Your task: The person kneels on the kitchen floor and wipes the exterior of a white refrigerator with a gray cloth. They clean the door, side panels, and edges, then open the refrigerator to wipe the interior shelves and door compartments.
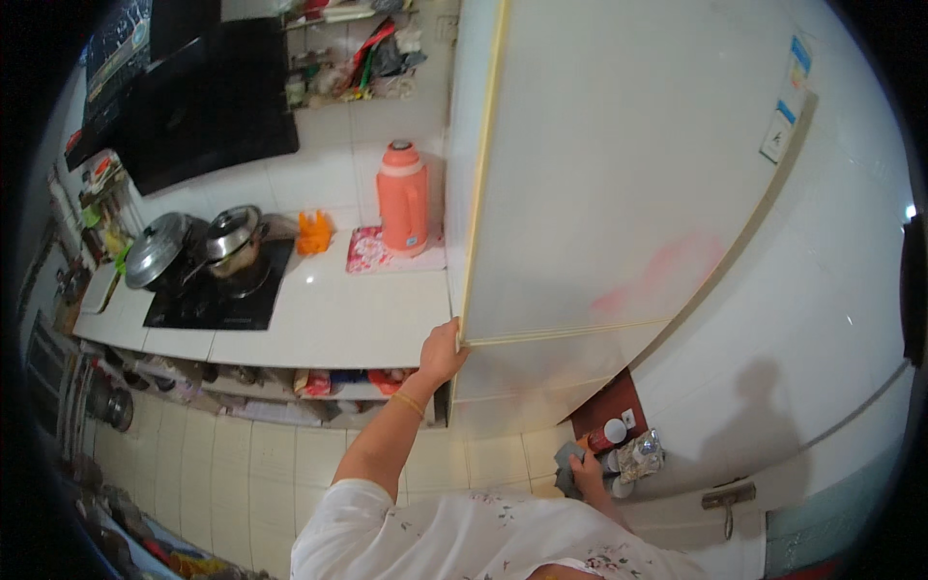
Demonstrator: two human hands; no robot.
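Note:
My left hand (441,353) is at the pale yellow edge of a tall frosted panel (580,174), its fingers curled around that edge beside a horizontal seam. Blurred pink shapes show through the panel's surface. Lower and to the right, my right hand (589,471) grips a grey cloth (568,464). Close by this hand stand a red container with a white lid (607,435) and a shiny foil-like packet (640,457). What the far side of the panel hides cannot be seen.
A white counter (341,312) runs left, bearing a coral thermos flask (404,206), an orange plastic bag (314,233) and a black cooktop (217,308) with lidded pots (159,250). Open shelves (319,395) sit below. Right, a white door has a metal handle (727,500).

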